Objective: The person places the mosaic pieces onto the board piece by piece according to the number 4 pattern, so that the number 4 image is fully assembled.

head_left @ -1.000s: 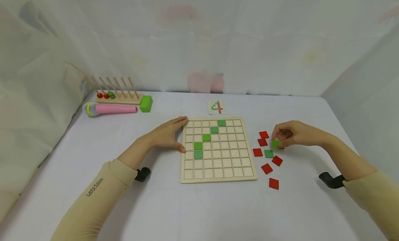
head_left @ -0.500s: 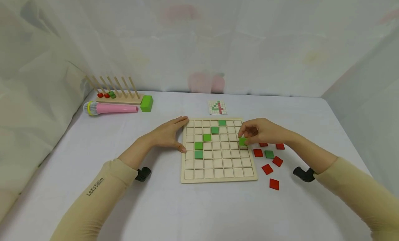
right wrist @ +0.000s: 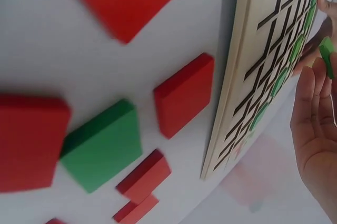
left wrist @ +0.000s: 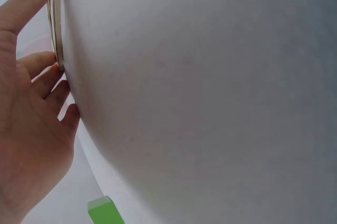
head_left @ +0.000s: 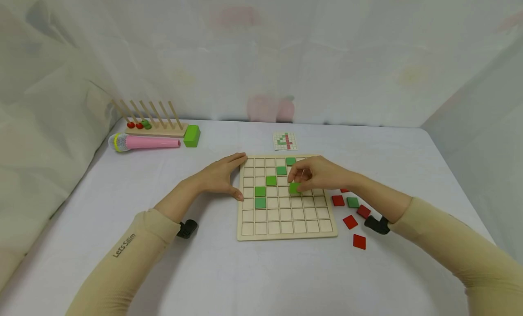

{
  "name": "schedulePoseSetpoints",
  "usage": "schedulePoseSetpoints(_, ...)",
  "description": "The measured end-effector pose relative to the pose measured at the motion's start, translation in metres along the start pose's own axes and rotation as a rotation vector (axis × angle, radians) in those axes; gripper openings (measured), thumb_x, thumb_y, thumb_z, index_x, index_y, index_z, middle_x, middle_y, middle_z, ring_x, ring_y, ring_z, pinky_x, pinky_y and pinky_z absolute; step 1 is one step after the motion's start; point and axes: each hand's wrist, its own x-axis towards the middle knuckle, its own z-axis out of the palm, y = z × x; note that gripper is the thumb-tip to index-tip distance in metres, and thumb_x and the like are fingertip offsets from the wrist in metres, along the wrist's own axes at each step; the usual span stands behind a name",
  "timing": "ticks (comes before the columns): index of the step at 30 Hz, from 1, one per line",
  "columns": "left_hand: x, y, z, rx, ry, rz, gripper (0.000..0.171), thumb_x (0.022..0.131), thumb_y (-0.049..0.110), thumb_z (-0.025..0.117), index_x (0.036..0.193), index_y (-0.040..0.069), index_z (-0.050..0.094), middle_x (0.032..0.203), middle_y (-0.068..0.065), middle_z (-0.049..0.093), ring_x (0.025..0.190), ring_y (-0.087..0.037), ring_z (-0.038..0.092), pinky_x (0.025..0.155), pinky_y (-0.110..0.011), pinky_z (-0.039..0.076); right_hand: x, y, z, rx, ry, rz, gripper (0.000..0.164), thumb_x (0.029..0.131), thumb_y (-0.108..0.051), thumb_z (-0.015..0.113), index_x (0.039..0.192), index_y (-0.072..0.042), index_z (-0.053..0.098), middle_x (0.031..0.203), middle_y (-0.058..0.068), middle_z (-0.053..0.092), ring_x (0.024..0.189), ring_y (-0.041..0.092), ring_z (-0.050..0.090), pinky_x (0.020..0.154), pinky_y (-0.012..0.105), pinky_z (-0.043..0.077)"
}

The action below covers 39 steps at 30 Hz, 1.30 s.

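Seemingly mid-placement, needing lowering, a green tile (head_left: 294, 188) is pinched by the right hand (head_left: 318, 172) over a board (head_left: 272, 214), left hand (head_left: 217, 176) spread alongside.

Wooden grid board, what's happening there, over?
Left hand at left edge of board. Right hand pinching green tile above it. Loose tiles off right, not blocking.

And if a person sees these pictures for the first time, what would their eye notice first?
Probably the wooden grid board near the middle of the head view, with five green tiles set in it and the right hand pinching another green tile over it. Next, the red tiles scattered right of it, then the pink microphone at the back left.
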Motion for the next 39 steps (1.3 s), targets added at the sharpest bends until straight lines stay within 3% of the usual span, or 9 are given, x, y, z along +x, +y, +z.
schedulePoseSetpoints(5, 0.000, 0.000, 0.000, 0.002, -0.004, -0.005, 0.125, 0.063, 0.056, 0.087, 0.158, 0.008, 0.021, 0.168, -0.008, 0.017, 0.156, -0.032, 0.018, 0.126, -0.052, 0.022, 0.010, -0.006, 0.009, 0.009, -0.004, -0.020, 0.020, 0.082, -0.008, 0.077, 0.100, -0.014, 0.071, 0.088, 0.003, 0.065, 0.074, 0.013, 0.060, 0.070, 0.022, 0.053)
schedulePoseSetpoints(16, -0.001, 0.000, 0.000, -0.002, -0.005, -0.009, 0.126, 0.062, 0.056, 0.088, 0.158, 0.009, 0.021, 0.168, -0.008, 0.017, 0.156, -0.032, 0.018, 0.126, -0.051, 0.022, 0.025, -0.020, 0.024, -0.067, 0.008, 0.010, 0.020, 0.081, -0.010, 0.078, 0.098, -0.019, 0.073, 0.088, 0.000, 0.067, 0.077, 0.011, 0.063, 0.075, 0.024, 0.054)
schedulePoseSetpoints(25, 0.000, 0.000, 0.000, -0.013, 0.000, -0.005, 0.125, 0.063, 0.055, 0.088, 0.158, 0.008, 0.022, 0.168, -0.008, 0.018, 0.156, -0.032, 0.018, 0.126, -0.051, 0.023, 0.033, -0.029, 0.031, -0.055, -0.014, 0.010, 0.018, 0.080, -0.008, 0.076, 0.096, -0.017, 0.073, 0.089, 0.001, 0.068, 0.076, 0.010, 0.065, 0.074, 0.023, 0.055)
schedulePoseSetpoints(32, 0.000, 0.000, 0.000, -0.009, 0.001, -0.005, 0.125, 0.062, 0.056, 0.087, 0.158, 0.008, 0.022, 0.168, -0.008, 0.018, 0.155, -0.033, 0.018, 0.126, -0.052, 0.023, 0.037, -0.034, 0.037, -0.095, -0.044, 0.008, 0.016, 0.082, -0.004, 0.070, 0.096, -0.011, 0.074, 0.083, 0.000, 0.065, 0.076, 0.008, 0.058, 0.071, 0.019, 0.051)
schedulePoseSetpoints(39, 0.000, 0.000, 0.000, -0.005, -0.003, -0.019, 0.126, 0.063, 0.057, 0.087, 0.158, 0.010, 0.021, 0.168, -0.007, 0.017, 0.156, -0.032, 0.017, 0.126, -0.053, 0.022, 0.040, -0.032, 0.042, -0.135, -0.043, 0.012, 0.015, 0.083, -0.003, 0.071, 0.095, -0.012, 0.073, 0.080, -0.002, 0.065, 0.073, 0.007, 0.055, 0.069, 0.018, 0.049)
